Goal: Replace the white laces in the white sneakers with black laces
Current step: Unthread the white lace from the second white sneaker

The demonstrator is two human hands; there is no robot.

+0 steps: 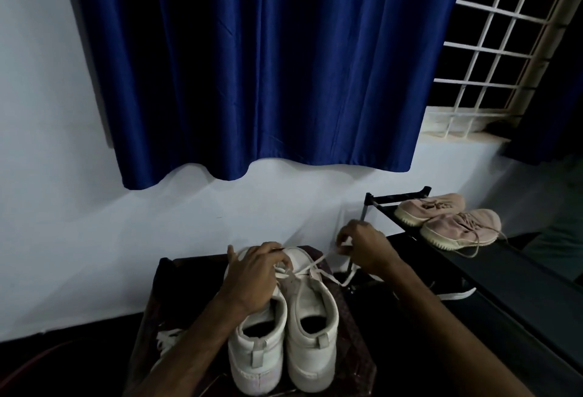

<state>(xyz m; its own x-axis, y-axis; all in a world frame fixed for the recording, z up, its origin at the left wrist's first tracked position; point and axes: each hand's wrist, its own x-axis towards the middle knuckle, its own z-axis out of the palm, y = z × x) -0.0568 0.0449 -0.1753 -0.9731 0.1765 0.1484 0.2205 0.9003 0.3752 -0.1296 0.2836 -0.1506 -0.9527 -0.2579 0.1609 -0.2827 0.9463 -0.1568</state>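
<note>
Nearest the camera, two bare forearms reach forward over the heels of a pair of white sneakers. The left grip is closed over the front of the left sneaker, its fingers curled down onto the lacing and holding the shoe in place. The right grip, off to the right of the shoes, pinches a white lace between thumb and fingertips. The lace runs taut from the lacing area under the left fingertips up to that pinch, and a slack length drops below the right hand. Whose eyelets it leaves from I cannot tell.

The right sneaker stands touching the left one, both with toes toward the wall, on a dark brown patterned tabletop. Something white and tangled lies at the tabletop's left edge. To the right, a black shoe rack carries a pair of pink sneakers. Behind hang a blue curtain and a window grille.
</note>
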